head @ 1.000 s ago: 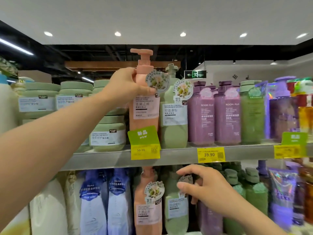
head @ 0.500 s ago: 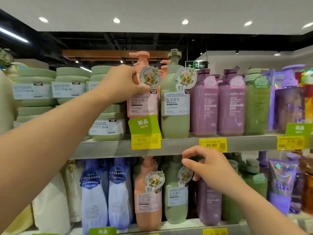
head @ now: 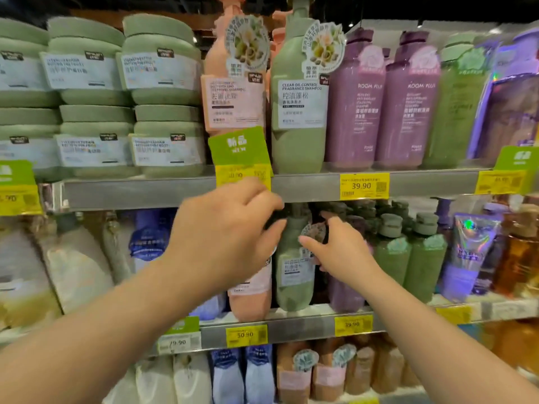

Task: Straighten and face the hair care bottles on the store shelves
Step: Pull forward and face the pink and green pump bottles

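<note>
green pump bottle (head: 294, 275): centre frame, middle shelf (head: 291, 323), upright beside pink bottle (head: 250, 298) | left hand (head: 224, 237): fingers curled at its neck, grip unclear | right hand (head: 339, 249): pinching its round tag (head: 313, 230)

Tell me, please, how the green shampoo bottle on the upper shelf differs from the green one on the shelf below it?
The upper green bottle stands free, untouched; the lower green bottle has the left hand and right hand at its neck. The upper label reads clearly; the lower one is partly covered by fingers. Both are green pump bottles with white labels and round tags.
</note>
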The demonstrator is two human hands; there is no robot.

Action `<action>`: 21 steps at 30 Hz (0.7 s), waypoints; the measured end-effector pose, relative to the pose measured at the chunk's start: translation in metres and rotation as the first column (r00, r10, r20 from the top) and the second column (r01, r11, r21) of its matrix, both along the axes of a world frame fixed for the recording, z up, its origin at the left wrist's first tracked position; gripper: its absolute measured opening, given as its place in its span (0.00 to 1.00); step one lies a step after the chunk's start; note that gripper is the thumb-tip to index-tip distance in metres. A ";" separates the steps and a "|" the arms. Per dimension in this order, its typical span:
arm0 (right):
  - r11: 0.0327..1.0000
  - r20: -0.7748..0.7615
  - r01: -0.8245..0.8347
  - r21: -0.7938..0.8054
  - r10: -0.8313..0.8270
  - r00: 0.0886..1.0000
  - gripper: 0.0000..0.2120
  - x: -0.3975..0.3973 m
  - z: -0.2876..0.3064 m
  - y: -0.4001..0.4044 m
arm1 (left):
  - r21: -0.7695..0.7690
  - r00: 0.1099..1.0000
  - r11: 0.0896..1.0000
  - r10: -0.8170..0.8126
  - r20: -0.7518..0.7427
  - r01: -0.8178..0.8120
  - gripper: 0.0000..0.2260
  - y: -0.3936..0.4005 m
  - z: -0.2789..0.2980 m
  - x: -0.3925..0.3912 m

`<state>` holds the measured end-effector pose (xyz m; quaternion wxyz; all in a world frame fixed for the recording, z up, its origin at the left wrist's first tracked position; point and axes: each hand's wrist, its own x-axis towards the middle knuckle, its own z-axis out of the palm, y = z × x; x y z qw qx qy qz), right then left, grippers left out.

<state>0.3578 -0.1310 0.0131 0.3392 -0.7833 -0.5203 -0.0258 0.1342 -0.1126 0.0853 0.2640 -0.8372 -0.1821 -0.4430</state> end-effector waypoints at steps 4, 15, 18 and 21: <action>0.995 -0.275 -0.086 -0.059 0.067 0.959 0.24 -0.004 0.000 0.018 | -0.177 0.974 0.976 0.090 -0.207 -0.128 0.14 0.017 -0.061 0.015; 0.992 -0.162 -0.103 -0.077 0.090 0.983 0.29 -0.004 -0.002 0.027 | -0.411 0.923 0.846 0.216 -0.319 -0.340 0.30 0.045 -0.091 0.045; 0.988 -0.179 -0.130 -0.081 0.114 0.977 0.27 -0.004 -0.002 0.023 | -0.432 0.917 0.825 0.237 -0.322 -0.365 0.30 0.041 -0.088 0.052; 0.984 -0.196 -0.161 -0.081 0.143 0.970 0.28 -0.001 -0.001 0.020 | -0.412 0.909 0.826 0.261 -0.324 -0.384 0.30 0.042 -0.088 0.053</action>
